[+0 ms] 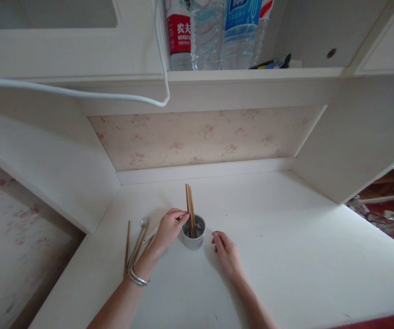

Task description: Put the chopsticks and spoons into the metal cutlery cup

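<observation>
A grey cup-shaped holder (193,243) stands upright on the white tabletop, with several wooden chopsticks (192,208) rising from it. My left hand (170,228), with silver bangles at the wrist, reaches to the holder's rim. Its thumb and index finger pinch one chopstick of that group. My right hand (227,256) rests on the tabletop to the right of the holder, apart from it; its fingers are curled in and nothing shows in them. Left of my left hand lie a loose chopstick (127,242), a metal spoon (144,222) and more sticks, partly hidden by my forearm.
White side panels (358,132) and a floral back wall (197,137) enclose the tabletop (268,256). Overhead, a shelf (252,75) holds plastic bottles (208,36). A white cable (114,96) hangs from above at the left.
</observation>
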`<state>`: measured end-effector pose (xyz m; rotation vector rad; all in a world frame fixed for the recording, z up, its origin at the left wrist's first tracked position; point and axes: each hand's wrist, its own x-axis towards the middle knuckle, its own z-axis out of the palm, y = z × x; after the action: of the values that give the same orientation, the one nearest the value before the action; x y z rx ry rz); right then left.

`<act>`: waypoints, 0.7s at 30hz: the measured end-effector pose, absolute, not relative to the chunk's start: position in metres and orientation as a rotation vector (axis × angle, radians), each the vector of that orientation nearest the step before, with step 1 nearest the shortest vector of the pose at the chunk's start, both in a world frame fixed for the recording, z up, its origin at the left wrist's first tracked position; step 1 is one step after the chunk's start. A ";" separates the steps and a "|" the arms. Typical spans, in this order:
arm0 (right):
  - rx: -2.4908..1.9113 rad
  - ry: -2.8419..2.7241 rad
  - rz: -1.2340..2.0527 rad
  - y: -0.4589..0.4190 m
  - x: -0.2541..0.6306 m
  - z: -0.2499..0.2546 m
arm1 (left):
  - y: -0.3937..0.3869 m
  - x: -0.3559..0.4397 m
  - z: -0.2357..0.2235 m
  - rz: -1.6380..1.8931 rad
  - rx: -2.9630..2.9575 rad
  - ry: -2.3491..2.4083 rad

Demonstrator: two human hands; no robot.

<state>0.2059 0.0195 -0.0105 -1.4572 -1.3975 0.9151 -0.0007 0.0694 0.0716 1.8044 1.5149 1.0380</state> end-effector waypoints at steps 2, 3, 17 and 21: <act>-1.455 -1.395 0.911 0.020 0.206 -0.011 | 0.069 -0.001 0.071 1.042 1.798 1.506; -1.456 -1.394 0.910 0.020 0.206 -0.011 | 0.069 -0.002 0.071 1.046 1.789 1.502; -1.489 -1.350 0.883 0.018 0.205 -0.014 | 0.010 0.010 0.026 1.292 1.353 1.209; -1.467 -1.111 0.880 0.010 0.203 -0.007 | 0.009 0.019 0.004 1.288 1.314 1.210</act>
<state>0.2029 0.0099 -0.0068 -1.4671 -1.1109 0.8796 0.0188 0.0095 0.0044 1.3137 1.2096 1.2880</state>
